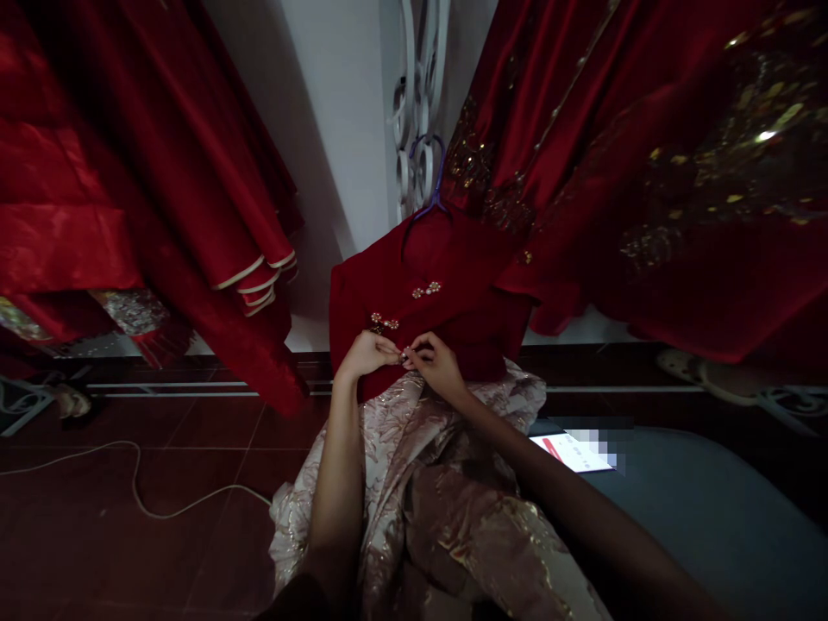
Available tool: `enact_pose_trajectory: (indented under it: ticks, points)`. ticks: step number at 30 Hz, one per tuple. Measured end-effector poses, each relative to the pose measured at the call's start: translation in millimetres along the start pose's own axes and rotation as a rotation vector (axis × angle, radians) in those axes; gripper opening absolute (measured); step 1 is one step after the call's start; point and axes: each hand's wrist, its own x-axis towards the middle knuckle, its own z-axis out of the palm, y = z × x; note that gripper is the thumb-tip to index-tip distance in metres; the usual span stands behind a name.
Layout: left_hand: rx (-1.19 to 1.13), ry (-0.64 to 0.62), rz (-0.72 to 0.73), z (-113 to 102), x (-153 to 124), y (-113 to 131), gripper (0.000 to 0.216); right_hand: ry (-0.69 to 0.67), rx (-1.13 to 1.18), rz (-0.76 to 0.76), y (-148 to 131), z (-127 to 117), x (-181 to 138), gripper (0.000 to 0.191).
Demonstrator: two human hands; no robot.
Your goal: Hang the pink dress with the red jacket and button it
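Note:
A dark red jacket (368,289) with jewelled clasps lies spread in front of me, its neck still on a purple hanger (437,197). One gold-and-pearl clasp (427,291) sits near the neckline and a second clasp (385,323) lower on the left. At the jacket's lower front, my left hand (372,352) and my right hand (436,360) meet with fingertips pinched around a small beaded clasp (406,354). Fingers cover much of that clasp, so whether it is fastened cannot be seen. Pink-and-gold brocade fabric (388,431) lies bunched beneath my forearms.
Red garments (213,172) hang on the left, and sequinned red dresses (582,172) hang on the right. A white scrolled metal stand (404,103) rises behind the hanger. A lit phone (573,450) rests on a grey seat (699,500). A white cable (161,515) crosses the tiled floor.

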Motion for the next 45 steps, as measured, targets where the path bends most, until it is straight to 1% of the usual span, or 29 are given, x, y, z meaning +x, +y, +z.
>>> enact_pose_trajectory:
  ticks: [4,7,9,11,12,15,18,20,22,24,27,30,33,39,45]
  points:
    - [-0.049,-0.032,-0.006,-1,0,-4,0.018,-0.015,-0.014,-0.013,1,0,-1,0.028]
    - [-0.013,-0.038,-0.015,0,1,-7,0.015,-0.045,-0.137,-0.011,3,-5,1,0.023]
    - [0.058,0.037,-0.052,-2,1,-7,0.014,-0.081,-0.238,0.017,2,-13,3,0.024]
    - [0.136,0.122,-0.083,-6,-1,-6,0.015,-0.107,-0.300,0.050,-4,-23,7,0.028]
    - [0.168,0.132,-0.079,-8,-3,-5,0.016,-0.107,-0.318,0.056,-8,-29,8,0.030]
    - [0.234,0.063,0.026,-13,-7,0,0.018,-0.069,-0.337,0.028,-26,-44,14,0.030]
    - [0.289,0.033,0.126,-9,-8,5,0.017,-0.041,-0.316,0.030,-39,-56,18,0.030]
    - [0.329,0.034,0.150,-4,-6,6,0.017,-0.090,-0.320,0.069,-41,-62,19,0.028]
    - [0.380,0.053,0.157,3,-4,7,0.018,-0.191,-0.359,0.122,-38,-65,18,0.026]
    - [0.441,0.080,0.161,7,-3,9,0.020,-0.267,-0.442,0.137,-34,-66,17,0.025]
    - [0.525,0.103,0.170,11,-3,13,0.020,-0.251,-0.595,0.068,-30,-62,15,0.023]
    - [0.573,0.103,0.182,12,-4,16,0.015,-0.251,-0.672,0.031,-28,-54,13,0.026]
    - [0.586,0.082,0.183,12,-4,16,0.014,-0.267,-0.698,0.025,-26,-48,11,0.027]
    - [0.546,0.068,0.223,11,-1,12,0.013,-0.243,-0.694,-0.023,-14,-43,11,0.027]
    - [0.479,0.090,0.289,12,-1,12,0.009,-0.210,-0.648,-0.152,-12,-38,11,0.018]
